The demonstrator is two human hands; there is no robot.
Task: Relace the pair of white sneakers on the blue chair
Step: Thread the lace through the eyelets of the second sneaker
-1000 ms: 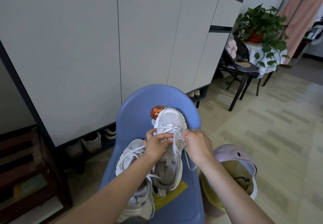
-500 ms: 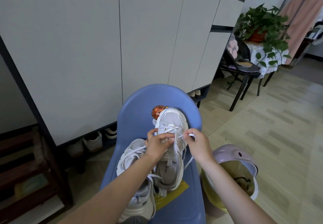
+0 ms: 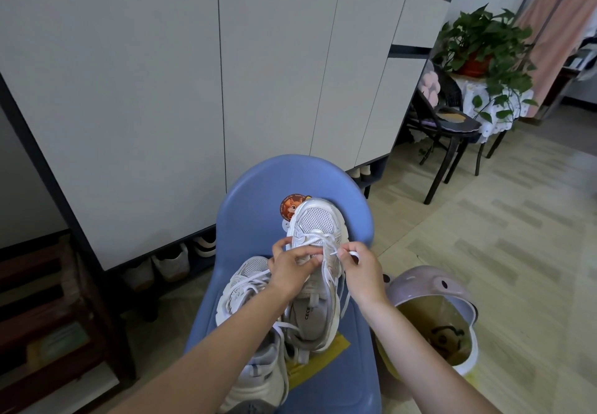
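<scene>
my right hand [image 3: 361, 273] pinched the lace [image 3: 347, 253] near its tip, thumb and forefinger pressed together on it, the white end poking out just past the fingers. the hand sat just right of the shoe [image 3: 315, 271], level with the lower eyelets near the toe. my left hand [image 3: 292, 266] lay over the tongue, fingers curled on the crossed laces and holding the shoe steady; which strand it gripped i could not tell.

the shoe stood propped on the chair [image 3: 258, 194], toe up against the backrest, heel down toward me, so its long axis ran away from me and slightly right. the lace tip pointed left, toward the eyelet row, and the right hand was plainly the nearer one to that row. i judged the next move to be a short feed leftward into an eyelet on the right side, with the left hand keeping the shoe from rolling.

the second shoe [image 3: 248, 287] lay just left of the first, touching it, partly under my left forearm, laces loose. a yellow sheet [image 3: 336, 347] showed under the heels. a helmet [image 3: 433, 313] sat on the floor right of the chair.
</scene>
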